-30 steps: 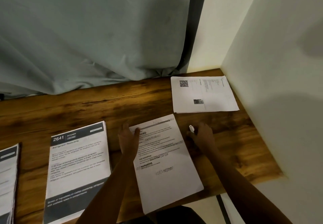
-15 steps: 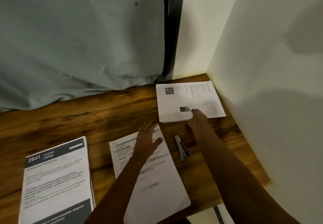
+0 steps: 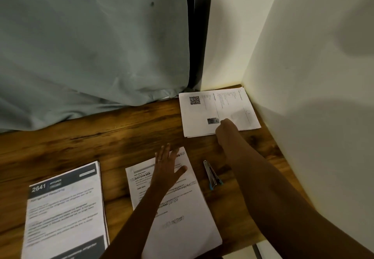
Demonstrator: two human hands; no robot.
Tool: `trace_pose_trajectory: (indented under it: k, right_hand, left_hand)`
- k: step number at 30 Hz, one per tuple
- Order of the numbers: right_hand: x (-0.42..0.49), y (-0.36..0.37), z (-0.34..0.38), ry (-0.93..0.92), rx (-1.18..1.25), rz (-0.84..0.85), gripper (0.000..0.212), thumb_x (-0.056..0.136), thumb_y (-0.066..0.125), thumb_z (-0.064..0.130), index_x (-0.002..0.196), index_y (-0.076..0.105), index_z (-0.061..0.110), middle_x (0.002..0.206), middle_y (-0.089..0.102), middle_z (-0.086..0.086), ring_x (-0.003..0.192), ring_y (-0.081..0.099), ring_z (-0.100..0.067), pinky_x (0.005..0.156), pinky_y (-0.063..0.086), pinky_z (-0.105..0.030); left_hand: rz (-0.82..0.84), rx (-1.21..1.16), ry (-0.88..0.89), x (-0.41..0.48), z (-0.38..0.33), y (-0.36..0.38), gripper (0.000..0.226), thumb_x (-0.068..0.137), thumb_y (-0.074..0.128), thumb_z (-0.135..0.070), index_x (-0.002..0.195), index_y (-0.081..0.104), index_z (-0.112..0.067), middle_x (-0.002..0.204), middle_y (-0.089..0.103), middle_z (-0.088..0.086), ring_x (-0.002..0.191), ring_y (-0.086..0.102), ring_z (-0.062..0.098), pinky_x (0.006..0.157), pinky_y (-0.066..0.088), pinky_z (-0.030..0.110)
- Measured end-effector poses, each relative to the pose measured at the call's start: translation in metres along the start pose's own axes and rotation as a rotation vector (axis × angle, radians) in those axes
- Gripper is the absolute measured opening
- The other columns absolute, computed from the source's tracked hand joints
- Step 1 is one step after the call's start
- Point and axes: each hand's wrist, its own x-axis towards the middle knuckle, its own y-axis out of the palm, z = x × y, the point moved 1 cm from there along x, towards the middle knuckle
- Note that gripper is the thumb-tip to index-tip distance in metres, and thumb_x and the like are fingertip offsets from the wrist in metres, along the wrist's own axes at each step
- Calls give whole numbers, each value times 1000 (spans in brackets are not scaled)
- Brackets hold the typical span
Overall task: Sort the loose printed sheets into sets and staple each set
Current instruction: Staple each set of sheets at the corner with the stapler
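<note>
- The left hand (image 3: 168, 169) is lying flat on the middle sheets (image 3: 182, 214). Its fingers are spread wide and are holding nothing.
- The right hand (image 3: 224, 129) is touching the near edge of the far stack (image 3: 202, 117), the one with a square code on it. I cannot tell if its fingers are gripping the paper.
- A small stapler (image 3: 212, 174) is lying on the wooden surface (image 3: 101, 137), just beside the middle sheets and near the right arm.
- A thick stack marked 2641 (image 3: 64, 208) is sitting to the left.
- A grey curtain (image 3: 91, 46) is hanging behind.
</note>
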Motion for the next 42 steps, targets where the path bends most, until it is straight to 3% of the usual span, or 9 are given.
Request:
trace_pose_trajectory:
  k: [8, 17, 22, 26, 31, 34, 36, 38, 42]
  right_hand:
    - [5, -8, -2, -18, -187, 18, 47, 86, 67, 23, 128, 51, 12, 130, 48, -8, 120, 46, -21, 100, 41, -29]
    - [9, 3, -8, 244, 347, -130, 34, 94, 56, 27, 123, 50, 10, 113, 55, -7, 98, 57, -19, 79, 47, -25]
    - [6, 39, -33, 189, 1363, -344, 20, 88, 50, 11, 103, 59, 1, 120, 54, -25, 112, 53, -40, 96, 47, -47]
    - [-4, 46, -42, 393, 2193, -207, 33, 84, 58, -6, 114, 50, 6, 113, 51, -11, 102, 49, -28, 88, 49, -41]
    - [-31, 64, -50, 141, 1993, -55, 36, 88, 50, -7, 123, 50, 2, 124, 54, -15, 113, 50, -34, 85, 45, -46]
    - [-51, 67, -43, 0, 1834, 38, 39, 87, 51, -8, 125, 50, 0, 117, 57, -19, 114, 51, -40, 81, 47, -49]
    - [-63, 71, -33, -38, 1727, 13, 37, 84, 54, -11, 120, 52, -1, 117, 59, -20, 107, 55, -40, 80, 49, -48]
    - [-75, 77, -22, -70, 1621, -13, 35, 84, 56, -11, 116, 54, 1, 113, 60, -15, 97, 58, -33, 75, 52, -41]
    - [-85, 94, -12, -115, 1345, 31, 38, 83, 66, 4, 119, 55, 7, 119, 61, -12, 103, 60, -31, 87, 53, -46]
  left_hand:
    - [7, -16, -12, 4, 6, -1, 69, 91, 54, -44, 149, 22, -23, 159, 5, 5, 146, -7, 24, 117, -4, 43]
    - [9, -13, 34, 2, 1, 1, 69, 92, 53, -44, 149, 20, -24, 159, 4, 4, 146, -8, 22, 113, -11, 36]
    - [33, 130, 141, -22, -3, 12, 75, 89, 31, -63, 150, 5, -28, 156, -12, 0, 145, -14, 21, 112, -16, 37]
    - [40, 212, 173, -49, 11, 26, 83, 80, 13, -78, 148, -4, -33, 155, -18, -3, 143, -20, 20, 111, -19, 42]
    - [-142, -175, 7, -75, 26, 10, 73, 89, 21, -65, 148, 23, -23, 156, 11, -1, 145, 7, 21, 116, 14, 46]
    - [-240, -688, -246, -76, 32, -12, 52, 94, 27, -57, 134, 43, -28, 131, 53, 0, 119, 52, 19, 83, 52, 28]
    - [-233, -995, -415, -68, 40, -22, 37, 101, 32, -43, 125, 51, -23, 123, 60, 2, 109, 59, 14, 75, 50, 19]
    - [-155, -1287, -526, -61, 43, -32, 48, 100, 23, -50, 118, 56, -20, 120, 64, 6, 109, 61, 19, 87, 50, 30]
    - [-14, -1239, -468, -59, 36, -44, 44, 97, 31, -53, 110, 61, -23, 107, 69, 0, 100, 65, 20, 86, 51, 39]
